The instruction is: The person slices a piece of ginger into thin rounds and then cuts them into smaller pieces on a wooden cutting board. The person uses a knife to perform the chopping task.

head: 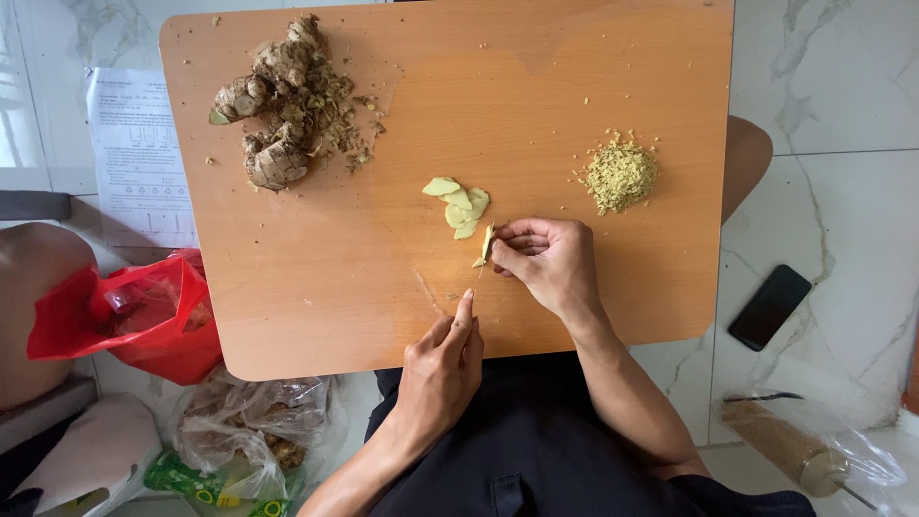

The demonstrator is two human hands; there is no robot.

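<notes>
My right hand [548, 260] pinches a thin pale ginger slice [485, 246] and holds it on edge on the wooden board [613, 77]. My left hand [442, 369] sits at the board's near edge. Its fingers curl around a small knife that is mostly hidden, and its forefinger stretches toward the slice. Only a thin sliver of blade shows past the fingertip. Several cut ginger slices [459, 204] lie just beyond my right hand. A small heap of minced ginger [621, 174] lies at the right. Whole ginger roots [276, 105] with peelings are at the far left corner.
The board rests on my lap over a marble floor. A red plastic bag [134, 316] and a clear bag of roots [244, 421] lie at the left, with a printed sheet [134, 153] behind them. A black phone [769, 306] and a plastic-wrapped roll [799, 450] lie at the right.
</notes>
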